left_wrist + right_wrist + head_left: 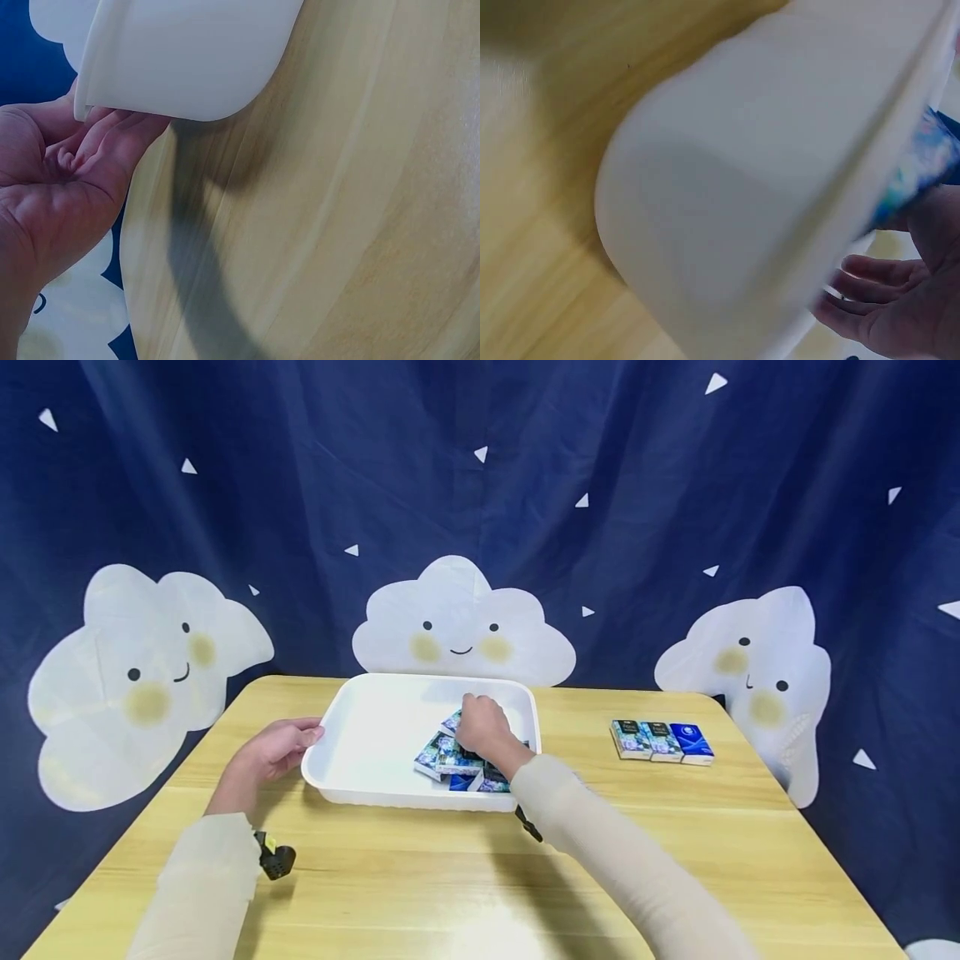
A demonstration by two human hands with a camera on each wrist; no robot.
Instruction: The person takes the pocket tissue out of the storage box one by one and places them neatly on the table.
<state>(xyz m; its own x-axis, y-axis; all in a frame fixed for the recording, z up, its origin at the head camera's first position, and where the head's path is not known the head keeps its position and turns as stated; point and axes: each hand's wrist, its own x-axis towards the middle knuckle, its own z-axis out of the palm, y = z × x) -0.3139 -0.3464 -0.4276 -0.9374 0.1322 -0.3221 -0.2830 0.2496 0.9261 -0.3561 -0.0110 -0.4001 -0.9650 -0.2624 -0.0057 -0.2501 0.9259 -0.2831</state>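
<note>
My left hand (281, 747) grips the left rim of a white plastic tray (367, 735), thumb over the edge. In the left wrist view, the fingers (112, 142) of that hand pass under the rim. My right hand (483, 727) reaches into the tray's right half, over a loose heap of floral tissue packs (457, 760). A blue tissue pack (461, 782) lies at the heap's near side. In the right wrist view, a tilted floral pack (919, 165) is held at the thumb side of my right hand, partly hidden by the tray wall; the other fingers are loosely bent.
Two floral tissue packs (647, 741) and a blue one (692, 743) lie side by side in a row on the wooden table (390, 877), right of the tray. A dark blue curtain (420, 468) with white clouds hangs behind the table's far edge.
</note>
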